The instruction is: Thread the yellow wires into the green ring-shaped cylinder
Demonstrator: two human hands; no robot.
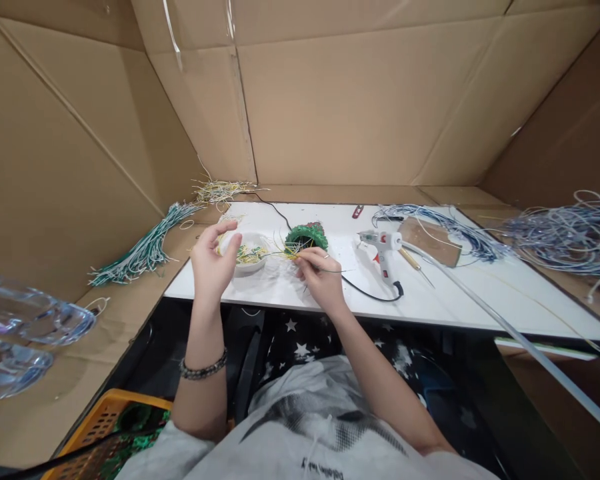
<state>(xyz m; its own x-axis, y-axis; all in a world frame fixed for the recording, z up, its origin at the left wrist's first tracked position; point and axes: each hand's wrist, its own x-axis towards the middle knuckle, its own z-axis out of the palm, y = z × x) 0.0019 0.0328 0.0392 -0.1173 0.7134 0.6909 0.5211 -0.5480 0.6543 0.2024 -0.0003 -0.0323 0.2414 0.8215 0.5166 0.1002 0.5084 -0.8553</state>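
My left hand (214, 259) is raised beside a white bowl (253, 268), thumb and fingers apart, with nothing visible held in it. Short yellow and green wire pieces (251, 254) lie in the bowl. With fingertips pinched, my right hand (324, 279) grips thin wires at the near edge of a round green piece (307, 235). This piece looks leafy or rough, has a dark hollow facing me, and yellow and white wire ends stick out of it. The exact wires between my fingertips are partly hidden.
A glue gun (383, 250) with a long glue stick (505, 330) lies right, near a screwdriver-like tool (416, 267). Blue-white wires (445, 227) and green-white wires (147, 245) flank the white board (300, 300). Cardboard walls surround it. An orange basket (87, 427) stands lower left.
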